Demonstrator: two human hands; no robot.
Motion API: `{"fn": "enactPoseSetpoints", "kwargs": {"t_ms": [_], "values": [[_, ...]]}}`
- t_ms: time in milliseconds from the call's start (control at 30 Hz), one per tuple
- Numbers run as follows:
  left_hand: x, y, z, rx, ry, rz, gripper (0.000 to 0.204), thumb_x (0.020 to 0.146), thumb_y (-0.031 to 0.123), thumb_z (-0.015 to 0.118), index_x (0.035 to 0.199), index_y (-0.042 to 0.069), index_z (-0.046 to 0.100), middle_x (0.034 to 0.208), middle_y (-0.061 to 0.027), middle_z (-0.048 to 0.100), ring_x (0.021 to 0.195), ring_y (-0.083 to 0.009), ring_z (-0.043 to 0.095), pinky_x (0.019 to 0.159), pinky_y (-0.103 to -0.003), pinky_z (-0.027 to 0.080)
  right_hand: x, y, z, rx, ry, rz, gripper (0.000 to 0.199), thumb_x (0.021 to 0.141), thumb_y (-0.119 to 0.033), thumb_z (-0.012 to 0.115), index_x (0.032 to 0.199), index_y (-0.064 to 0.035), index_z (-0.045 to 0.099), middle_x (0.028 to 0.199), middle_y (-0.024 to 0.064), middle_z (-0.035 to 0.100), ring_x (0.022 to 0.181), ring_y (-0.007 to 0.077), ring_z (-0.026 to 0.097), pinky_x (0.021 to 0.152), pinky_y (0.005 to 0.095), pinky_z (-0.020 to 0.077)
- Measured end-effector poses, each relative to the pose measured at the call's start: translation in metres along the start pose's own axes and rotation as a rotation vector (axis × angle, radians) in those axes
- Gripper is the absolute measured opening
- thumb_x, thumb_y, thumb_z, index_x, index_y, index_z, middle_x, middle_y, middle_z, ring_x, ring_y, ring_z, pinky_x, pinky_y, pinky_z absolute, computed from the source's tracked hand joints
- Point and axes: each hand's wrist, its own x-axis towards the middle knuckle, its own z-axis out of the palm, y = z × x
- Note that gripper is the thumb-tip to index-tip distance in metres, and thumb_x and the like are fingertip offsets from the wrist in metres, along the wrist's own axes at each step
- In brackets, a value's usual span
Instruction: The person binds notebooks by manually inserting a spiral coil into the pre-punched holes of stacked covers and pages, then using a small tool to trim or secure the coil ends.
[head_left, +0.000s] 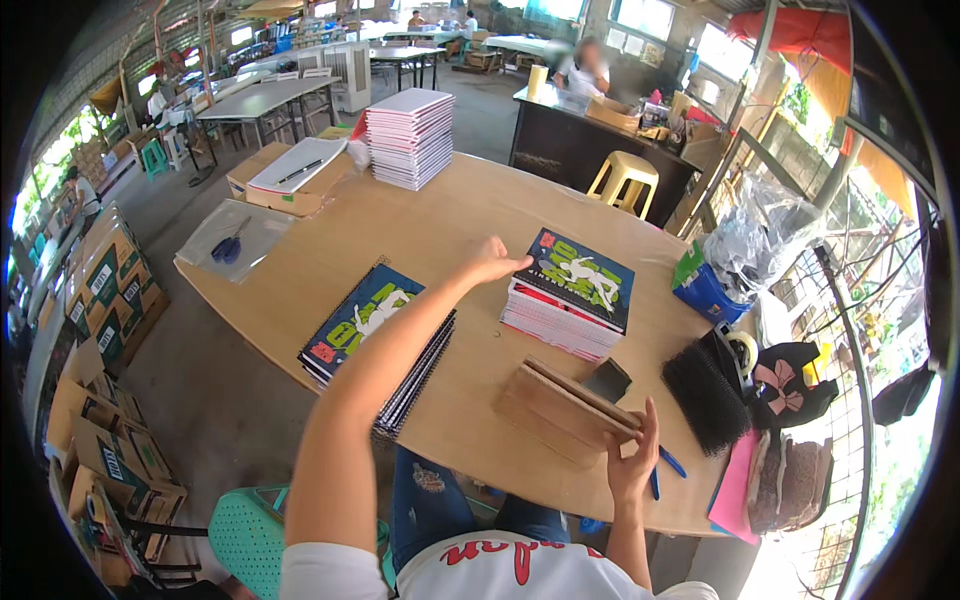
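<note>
Counter [420, 225] bears book stack [565, 315] at frame centre, left hand [494, 262] at its corner, grip not determinable, and block [545, 405] below centre, its end grasped by right hand [630, 455].

A white shirt [440, 580] covers the torso, with large red script lettering [520, 562] curving across the chest. The left sleeve [332, 572] is short, plain white, and ends around the upper arm; of the right sleeve [688, 592], only a white edge shows. Below are blue denim jeans [418, 515] with a pale, frayed patch [429, 480] on the left leg.
</note>
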Motion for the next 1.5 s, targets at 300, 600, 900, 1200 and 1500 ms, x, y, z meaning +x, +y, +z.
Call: {"fn": "enactPoseSetpoints", "kwargs": {"t_ms": [300, 600, 900, 1200, 1500], "values": [[0.035, 0.01, 0.013, -0.133, -0.094, -0.232, 0.025, 0.084, 0.013, 0.081, 0.091, -0.004, 0.064, 0.082, -0.0215, 0.07, 0.071, -0.0338, 0.072, 0.057, -0.045, 0.057, 0.024, -0.033, -0.024, -0.121, -0.114, -0.03, 0.101, 0.063, -0.006, 0.09, 0.152, -0.0084, 0.041, 0.128, 0.018, 0.056, 0.115, 0.0341, 0.057, 0.096, 0.0437, 0.0499], [-0.085, 0.208, -0.068, 0.333, 0.487, 0.792, 0.027, 0.085, 0.005, 0.064, 0.112, 0.008, 0.061, 0.092, -0.0181, 0.072, 0.081, -0.0393, 0.07, 0.076, -0.052, 0.05, 0.186, -0.17, -0.056, -0.579, 0.15, -0.646, 0.088, 0.07, 0.002, 0.08, 0.149, -0.0029, 0.041, 0.128, 0.0211, 0.059, 0.121, 0.0395, 0.058, 0.1, 0.0488, 0.0454], [-0.158, 0.083, 0.008, -0.914, 0.544, 0.453, 0.063, 0.09, 0.005, 0.073, 0.146, 0.006, 0.044, 0.146, -0.0113, 0.048, 0.129, -0.0177, 0.047, 0.107, -0.036, 0.039, 0.145, -0.114, -0.027, 0.45, -0.04, -0.05, 0.015, 0.089, -0.002, 0.075, 0.103, 0.0009, 0.072, 0.073, -0.0038, 0.064, 0.056, 0.0017, 0.048, 0.048, 0.0207, 0.0357], [-0.137, -0.01, 0.046, -1.081, 0.443, 0.262, 0.039, 0.094, -0.001, 0.068, 0.128, 0.0, 0.049, 0.119, -0.0081, 0.064, 0.11, -0.012, 0.059, 0.101, -0.027, 0.043, 0.101, -0.086, 0.062, 0.504, -0.048, -0.017, 0.02, 0.089, -0.003, 0.076, 0.108, 0.0011, 0.073, 0.088, 0.0058, 0.077, 0.074, 0.0067, 0.063, 0.07, 0.0251, 0.052], [-0.143, -0.019, 0.043, -1.043, 0.471, 0.3, 0.039, 0.094, 0.012, 0.073, 0.124, 0.006, 0.05, 0.116, -0.0051, 0.065, 0.109, -0.0128, 0.06, 0.097, -0.028, 0.044, 0.099, -0.078, 0.066, 0.441, -0.074, -0.084, 0.018, 0.088, -0.004, 0.077, 0.105, 0.0009, 0.073, 0.087, 0.0078, 0.077, 0.072, 0.0062, 0.062, 0.067, 0.025, 0.0505]]}}
